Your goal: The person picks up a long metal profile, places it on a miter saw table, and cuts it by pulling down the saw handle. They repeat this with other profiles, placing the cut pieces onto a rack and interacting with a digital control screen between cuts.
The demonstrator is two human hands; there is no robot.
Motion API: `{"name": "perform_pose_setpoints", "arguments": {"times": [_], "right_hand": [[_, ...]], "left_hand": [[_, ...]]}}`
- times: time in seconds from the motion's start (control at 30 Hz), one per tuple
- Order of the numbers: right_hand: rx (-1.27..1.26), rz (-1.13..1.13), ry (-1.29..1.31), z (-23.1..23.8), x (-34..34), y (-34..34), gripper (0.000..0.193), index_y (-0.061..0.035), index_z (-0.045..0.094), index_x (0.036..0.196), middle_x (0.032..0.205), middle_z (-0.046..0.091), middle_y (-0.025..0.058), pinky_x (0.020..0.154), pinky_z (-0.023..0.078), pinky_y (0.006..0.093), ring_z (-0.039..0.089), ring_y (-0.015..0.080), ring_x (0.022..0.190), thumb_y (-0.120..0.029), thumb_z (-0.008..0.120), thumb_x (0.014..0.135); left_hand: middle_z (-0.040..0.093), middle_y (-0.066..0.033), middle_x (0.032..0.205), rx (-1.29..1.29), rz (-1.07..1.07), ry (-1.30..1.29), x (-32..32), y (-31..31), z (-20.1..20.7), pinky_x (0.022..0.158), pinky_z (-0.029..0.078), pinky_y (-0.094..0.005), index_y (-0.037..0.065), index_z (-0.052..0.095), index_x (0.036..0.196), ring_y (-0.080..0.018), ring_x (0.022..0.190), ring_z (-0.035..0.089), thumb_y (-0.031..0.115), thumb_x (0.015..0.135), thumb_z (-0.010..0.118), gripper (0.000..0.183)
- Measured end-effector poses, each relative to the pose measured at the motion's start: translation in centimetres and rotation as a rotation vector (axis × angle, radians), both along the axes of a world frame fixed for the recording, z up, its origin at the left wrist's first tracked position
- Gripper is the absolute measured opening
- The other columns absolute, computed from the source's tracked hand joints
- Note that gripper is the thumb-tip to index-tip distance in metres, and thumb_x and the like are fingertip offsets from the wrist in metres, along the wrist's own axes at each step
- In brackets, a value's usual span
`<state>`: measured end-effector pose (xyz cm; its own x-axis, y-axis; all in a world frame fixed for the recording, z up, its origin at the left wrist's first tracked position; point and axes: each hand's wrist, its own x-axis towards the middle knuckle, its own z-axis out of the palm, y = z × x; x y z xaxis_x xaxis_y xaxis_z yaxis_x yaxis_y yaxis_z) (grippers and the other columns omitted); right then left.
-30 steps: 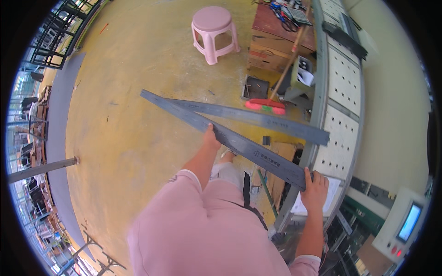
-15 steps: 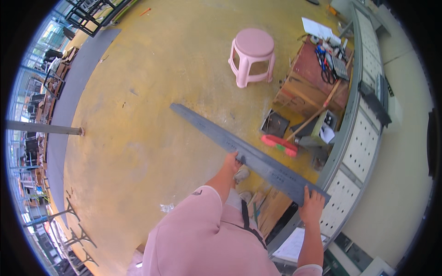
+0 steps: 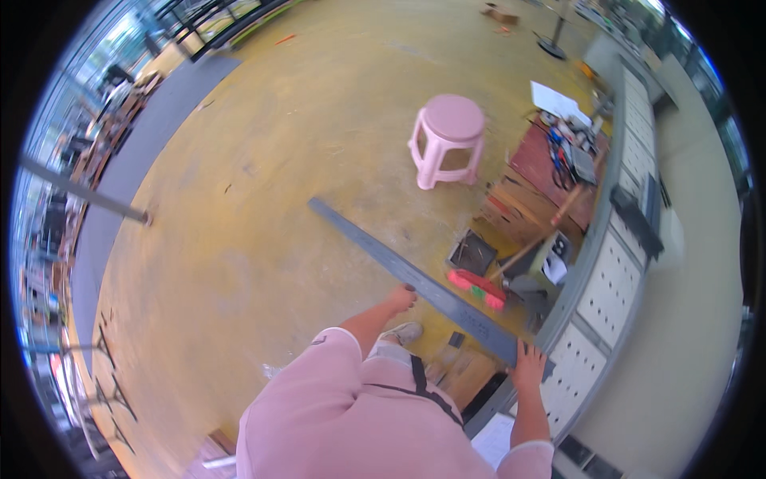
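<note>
Grey strip [image 3: 457, 308] looking stiff, likely slick; right hand [image 3: 527, 369] clasping one end between fingers, left hand [image 3: 402, 298] lying curled at mid-edge, grip unclear; holding at both probably suiting.

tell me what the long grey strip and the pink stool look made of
Long grey strip: probably metal with a dull finish, judging by its thin, straight form, though plastic can't be ruled out. Pink stool: likely moulded plastic, smooth and low-sheen, from its even colour and rounded shape.
</note>
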<state>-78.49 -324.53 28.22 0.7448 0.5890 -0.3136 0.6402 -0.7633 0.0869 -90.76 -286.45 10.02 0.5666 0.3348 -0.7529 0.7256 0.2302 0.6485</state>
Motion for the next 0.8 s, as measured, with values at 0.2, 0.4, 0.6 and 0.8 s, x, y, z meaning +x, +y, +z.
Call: {"name": "perform_pose_setpoints", "arguments": {"times": [0.2, 0.4, 0.6, 0.8], "right_hand": [[0.185, 0.024, -0.199, -3.7, 0.9, -1.9, 0.081, -0.0158, 0.046, 0.137, 0.124, 0.054, 0.0070, 0.103, 0.031, 0.0471, 0.048, 0.0257, 0.121, -0.015, 0.079, 0.063], [0.045, -0.180, -0.227, -2.9, -0.6, -1.5, 0.057, -0.0154, 0.049, 0.135, 0.127, 0.053, 0.0075, 0.107, 0.027, 0.0522, 0.044, 0.0280, 0.126, -0.015, 0.060, 0.079], [0.157, -0.294, -0.314, -0.4, -3.0, -0.6, 0.057, -0.0142, 0.050, 0.134, 0.136, 0.049, 0.0088, 0.108, 0.024, 0.0536, 0.041, 0.0281, 0.129, -0.017, 0.062, 0.079], [0.570, -0.622, 0.119, -1.4, -12.6, 1.0, 0.047, -0.0142, 0.055, 0.129, 0.127, 0.056, 0.0110, 0.097, 0.041, 0.0485, 0.052, 0.0299, 0.117, -0.015, 0.056, 0.082]], "left_hand": [[0.063, -0.0102, 0.074, 0.172, -0.284, 0.067, -10.1, 4.9, -7.7, 0.051, 0.049, -0.0329, 0.005, 0.066, 0.101, -0.0207, 0.061, 0.061, 0.011, 0.083, 0.053, 0.023], [0.062, -0.0065, 0.078, 0.022, -0.556, 0.344, -13.0, 5.6, -0.8, 0.052, 0.049, -0.0330, 0.008, 0.061, 0.091, -0.0193, 0.065, 0.062, 0.014, 0.085, 0.054, 0.012], [0.064, -0.0117, 0.078, 0.230, -0.765, 0.169, -2.9, 6.9, -0.2, 0.055, 0.049, -0.0349, 0.004, 0.063, 0.095, -0.0209, 0.067, 0.064, 0.018, 0.080, 0.058, 0.021], [0.059, -0.0272, 0.119, 0.448, -1.242, -0.279, 9.0, -2.9, 6.1, 0.095, 0.045, -0.0428, -0.002, 0.044, 0.132, -0.0365, 0.113, 0.058, 0.027, 0.081, 0.067, 0.063]]}}
